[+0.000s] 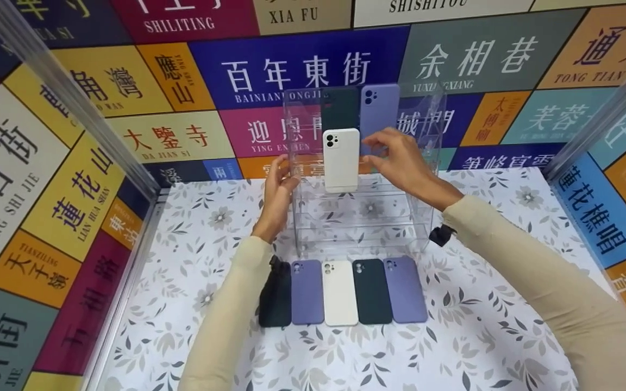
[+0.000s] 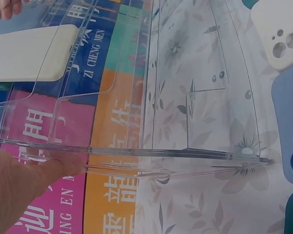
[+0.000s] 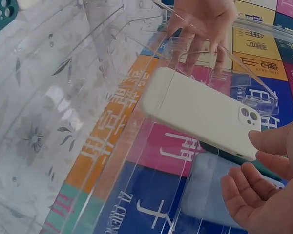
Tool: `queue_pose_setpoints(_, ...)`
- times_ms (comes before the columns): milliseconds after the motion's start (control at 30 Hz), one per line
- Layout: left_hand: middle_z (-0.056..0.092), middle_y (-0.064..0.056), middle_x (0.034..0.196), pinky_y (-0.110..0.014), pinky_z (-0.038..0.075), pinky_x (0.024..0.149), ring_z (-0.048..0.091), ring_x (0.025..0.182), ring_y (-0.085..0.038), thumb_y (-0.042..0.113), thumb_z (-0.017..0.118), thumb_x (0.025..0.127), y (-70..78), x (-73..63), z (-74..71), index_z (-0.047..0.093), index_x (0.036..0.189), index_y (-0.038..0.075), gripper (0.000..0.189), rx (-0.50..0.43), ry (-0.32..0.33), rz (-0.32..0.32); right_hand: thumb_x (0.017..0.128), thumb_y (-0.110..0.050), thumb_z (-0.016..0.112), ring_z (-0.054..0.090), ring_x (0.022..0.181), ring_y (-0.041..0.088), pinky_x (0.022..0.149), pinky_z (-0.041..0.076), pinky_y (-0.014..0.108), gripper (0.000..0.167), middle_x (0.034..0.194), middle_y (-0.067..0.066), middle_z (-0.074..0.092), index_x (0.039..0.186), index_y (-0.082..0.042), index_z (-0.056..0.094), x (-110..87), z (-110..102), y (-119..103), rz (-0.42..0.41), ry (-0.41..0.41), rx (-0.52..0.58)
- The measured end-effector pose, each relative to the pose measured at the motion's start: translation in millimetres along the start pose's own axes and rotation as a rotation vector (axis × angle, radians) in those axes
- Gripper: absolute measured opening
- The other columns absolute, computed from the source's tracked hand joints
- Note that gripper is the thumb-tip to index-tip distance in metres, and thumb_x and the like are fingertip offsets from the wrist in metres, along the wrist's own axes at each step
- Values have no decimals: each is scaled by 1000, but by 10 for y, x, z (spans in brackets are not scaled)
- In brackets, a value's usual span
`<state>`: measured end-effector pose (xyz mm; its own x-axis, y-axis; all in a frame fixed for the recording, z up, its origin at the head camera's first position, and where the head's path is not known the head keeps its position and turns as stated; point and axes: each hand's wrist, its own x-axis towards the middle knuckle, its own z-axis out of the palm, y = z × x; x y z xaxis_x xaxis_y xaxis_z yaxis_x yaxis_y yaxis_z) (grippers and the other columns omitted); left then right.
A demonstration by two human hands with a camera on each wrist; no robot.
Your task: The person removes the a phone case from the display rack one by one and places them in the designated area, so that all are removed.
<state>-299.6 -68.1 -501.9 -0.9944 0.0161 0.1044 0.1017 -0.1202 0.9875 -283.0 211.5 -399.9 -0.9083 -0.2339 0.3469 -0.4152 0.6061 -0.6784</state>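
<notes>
A clear stepped display stand (image 1: 364, 217) stands on the table in the head view. My left hand (image 1: 279, 187) holds its left side panel, the thumb lying along the edge in the left wrist view. A white phone case (image 1: 341, 163) leans upright in a lower tier, camera holes at the top. Behind it, in the top tier, are a dark green phone case (image 1: 340, 103) and a purple phone case (image 1: 380, 106). My right hand (image 1: 397, 157) hovers at the white case's right edge, thumb and index fingertips spread apart; in the right wrist view they overlap its top corner (image 3: 244, 146).
Below the stand several phone cases lie in a row: a dark one (image 1: 275, 304) partly covered by my left wrist, a purple (image 1: 307, 293), a white (image 1: 340, 296), a dark green (image 1: 374, 296) and another purple (image 1: 406, 293). Colourful sign-printed walls (image 1: 302, 60) surround the floral tabletop (image 1: 487, 260).
</notes>
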Motion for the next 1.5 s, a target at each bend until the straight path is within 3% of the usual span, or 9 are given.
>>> queue_pose_setpoints(200, 55, -27, 156, -56, 46, 112, 54, 142, -43, 1, 55, 103, -5, -18, 79, 47, 159, 10, 57, -30, 2, -1, 99, 2, 78, 65, 118, 40, 103, 55, 54, 42, 130, 25, 65, 139, 6, 69, 130, 46, -30, 23, 17, -8)
queue_pose_setpoints(400, 57, -25, 154, -56, 47, 110, 58, 135, -35, -1, 55, 103, 15, -24, 142, 48, 159, 10, 58, -41, 4, 0, 97, 4, 79, 65, 116, 39, 100, 56, 51, 48, 132, 26, 63, 143, 6, 66, 176, 82, -49, 10, 47, 1)
queue_pose_setpoints(600, 57, -24, 153, -56, 47, 110, 58, 134, -34, -2, 54, 102, 32, -21, 166, 48, 158, 9, 57, -46, -4, 4, 98, 9, 75, 66, 110, 37, 94, 58, 49, 43, 125, 25, 62, 140, 6, 67, 154, 138, -21, -27, 88, 11)
queue_pose_setpoints(800, 50, -27, 161, -54, 45, 111, 52, 143, -41, 2, 54, 104, 37, -31, 163, 45, 161, 10, 59, -35, -19, -12, 99, 12, 72, 69, 106, 28, 89, 59, 39, 26, 115, 19, 67, 123, 4, 70, 48, 154, 15, -102, 157, 72)
queue_pose_setpoints(1133, 52, -24, 160, -59, 43, 119, 51, 145, -38, 2, 55, 104, 27, -13, 110, 46, 160, 10, 58, -12, -15, -4, 96, 12, 76, 73, 102, 23, 86, 58, 19, 24, 113, 18, 70, 119, 4, 73, -177, -3, 36, -162, 300, 106)
queue_pose_setpoints(1500, 51, -21, 162, -64, 40, 120, 53, 144, -38, 7, 55, 106, -1, -11, -7, 44, 163, 15, 58, 0, -19, -20, 91, 18, 77, 71, 101, 12, 87, 61, 20, 29, 112, 17, 71, 118, 9, 72, -492, -159, 148, -178, 380, 160)
